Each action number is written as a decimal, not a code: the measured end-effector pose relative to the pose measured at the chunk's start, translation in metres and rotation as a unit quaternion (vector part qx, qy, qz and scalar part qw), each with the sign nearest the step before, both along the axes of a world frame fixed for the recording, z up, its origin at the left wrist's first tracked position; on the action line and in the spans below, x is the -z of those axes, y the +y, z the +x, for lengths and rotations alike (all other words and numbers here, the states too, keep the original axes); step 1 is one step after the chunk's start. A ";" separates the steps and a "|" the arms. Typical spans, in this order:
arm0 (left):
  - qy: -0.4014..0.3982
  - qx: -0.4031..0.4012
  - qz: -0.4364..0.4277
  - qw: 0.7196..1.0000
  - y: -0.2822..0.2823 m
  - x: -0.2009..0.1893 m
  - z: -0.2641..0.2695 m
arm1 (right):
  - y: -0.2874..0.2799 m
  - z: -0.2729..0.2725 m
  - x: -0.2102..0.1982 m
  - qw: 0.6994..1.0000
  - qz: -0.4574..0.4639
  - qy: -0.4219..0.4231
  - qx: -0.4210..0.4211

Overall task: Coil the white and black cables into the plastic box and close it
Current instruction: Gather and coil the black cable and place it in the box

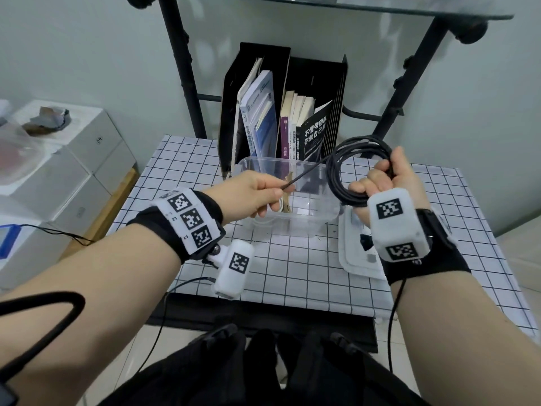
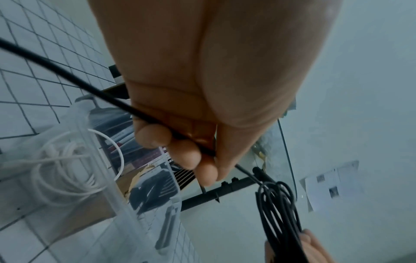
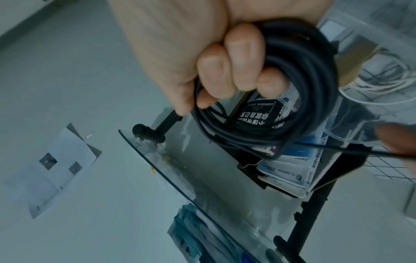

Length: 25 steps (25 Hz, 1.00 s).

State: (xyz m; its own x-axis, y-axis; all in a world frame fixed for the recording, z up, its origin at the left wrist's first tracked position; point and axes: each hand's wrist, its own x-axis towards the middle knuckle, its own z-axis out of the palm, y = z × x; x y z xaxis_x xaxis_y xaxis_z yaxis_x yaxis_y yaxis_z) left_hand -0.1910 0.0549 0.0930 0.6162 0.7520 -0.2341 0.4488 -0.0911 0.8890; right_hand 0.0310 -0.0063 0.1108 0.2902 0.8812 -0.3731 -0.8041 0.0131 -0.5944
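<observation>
The right hand [image 1: 389, 183] grips the thin black cable [image 1: 351, 171] in springy loops above the clear plastic box [image 1: 319, 224], while the left hand [image 1: 251, 194] pinches its loose, bendy end, best held there.

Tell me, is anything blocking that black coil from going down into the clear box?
Nothing visible does. The plastic box stands open, its lid lying on the table beside it. The white cable already lies coiled inside, so the black cable, held by the right hand and left hand, must share that space.
</observation>
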 end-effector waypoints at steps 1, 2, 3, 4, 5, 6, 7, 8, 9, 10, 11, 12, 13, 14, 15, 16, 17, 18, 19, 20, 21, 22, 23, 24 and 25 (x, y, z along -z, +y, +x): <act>0.026 0.021 0.003 0.999 -0.002 -0.001 0.002 | -0.001 0.000 0.000 1.000 -0.007 0.003 0.015; 0.055 0.046 0.010 0.997 -0.004 -0.002 0.005 | -0.002 0.000 0.000 1.000 -0.008 0.009 0.029; 0.085 0.076 0.025 0.993 -0.007 -0.003 0.007 | -0.002 0.000 0.001 0.999 -0.005 0.020 0.039; 0.115 0.107 0.043 0.987 -0.009 -0.003 0.009 | -0.002 -0.001 0.001 0.998 0.002 0.036 0.047; 0.141 0.134 0.060 0.979 -0.011 -0.004 0.012 | -0.002 -0.002 0.001 0.997 0.010 0.051 0.054; 0.163 0.155 0.070 0.972 -0.013 -0.004 0.014 | -0.001 -0.003 0.000 0.996 0.019 0.066 0.063; 0.179 0.172 0.074 0.966 -0.015 -0.004 0.016 | 0.001 -0.004 0.000 0.993 0.028 0.081 0.075; 0.187 0.185 0.073 0.962 -0.017 -0.004 0.018 | 0.004 -0.005 -0.001 0.991 0.035 0.092 0.087; 0.188 0.192 0.071 0.961 -0.018 -0.004 0.019 | 0.008 -0.006 0.000 0.990 0.040 0.091 0.104; 0.184 0.192 0.065 0.962 -0.019 -0.005 0.020 | 0.010 -0.005 0.001 0.988 0.041 0.080 0.125; 0.175 0.188 0.057 0.965 -0.020 -0.006 0.021 | 0.013 -0.004 0.002 0.987 0.040 0.059 0.146; 0.163 0.183 0.048 0.968 -0.020 -0.008 0.021 | 0.015 -0.003 0.004 0.986 0.032 0.023 0.164; 0.149 0.181 0.046 0.971 -0.020 -0.011 0.021 | 0.016 -0.003 0.006 0.984 0.019 -0.031 0.173; 0.140 0.180 0.048 0.972 -0.020 -0.013 0.021 | 0.016 -0.003 0.009 0.980 0.009 -0.092 0.176; 0.128 0.182 0.051 0.974 -0.020 -0.015 0.021 | 0.015 -0.005 0.012 0.973 0.006 -0.152 0.171; 0.113 0.182 0.049 0.976 -0.020 -0.017 0.022 | 0.013 -0.007 0.015 0.964 0.007 -0.215 0.154; 0.094 0.179 0.041 0.978 -0.021 -0.019 0.023 | 0.010 -0.010 0.017 0.949 0.009 -0.291 0.120; 0.076 0.174 0.035 0.981 -0.021 -0.020 0.025 | 0.007 -0.013 0.019 0.925 0.006 -0.375 0.068; 0.059 0.167 0.034 0.984 -0.021 -0.021 0.027 | 0.004 -0.017 0.022 0.892 0.003 -0.452 0.003; 0.047 0.155 0.038 0.986 -0.020 -0.021 0.028 | 0.002 -0.020 0.024 0.856 0.001 -0.514 -0.064; 0.037 0.142 0.044 0.988 -0.020 -0.021 0.029 | 0.000 -0.022 0.025 0.818 -0.004 -0.562 -0.125; 0.027 0.131 0.048 0.990 -0.019 -0.020 0.030 | 0.000 -0.025 0.026 0.785 -0.012 -0.595 -0.173; 0.017 0.123 0.048 0.991 -0.018 -0.020 0.030 | -0.001 -0.027 0.025 0.766 -0.022 -0.608 -0.210; 0.009 0.119 0.045 0.992 -0.018 -0.020 0.029 | -0.001 -0.028 0.025 0.757 -0.033 -0.608 -0.235; 0.006 0.115 0.043 0.992 -0.018 -0.019 0.028 | -0.001 -0.029 0.023 0.751 -0.045 -0.610 -0.250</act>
